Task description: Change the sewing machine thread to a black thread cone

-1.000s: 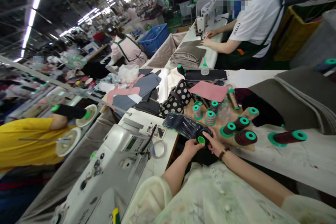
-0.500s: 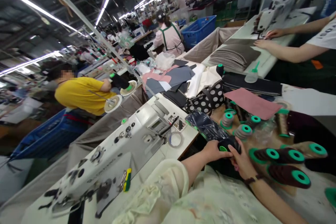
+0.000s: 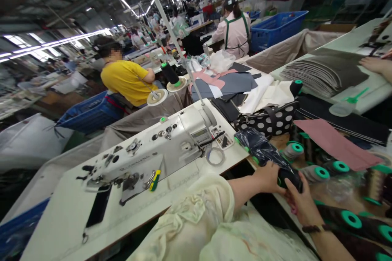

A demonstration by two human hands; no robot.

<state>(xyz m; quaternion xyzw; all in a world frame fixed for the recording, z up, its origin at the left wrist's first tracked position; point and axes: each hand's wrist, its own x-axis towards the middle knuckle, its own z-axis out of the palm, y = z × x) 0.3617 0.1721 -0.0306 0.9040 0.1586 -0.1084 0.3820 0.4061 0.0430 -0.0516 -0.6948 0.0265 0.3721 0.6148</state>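
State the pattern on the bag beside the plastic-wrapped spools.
The bag has white polka dots on black, seen best in the head view.

Left hand [image 3: 269, 176] and right hand [image 3: 301, 202] close together, both gripping.
Left forearm [image 3: 245, 189] nearly level; right forearm [image 3: 333, 244] slanting up from the lower right.
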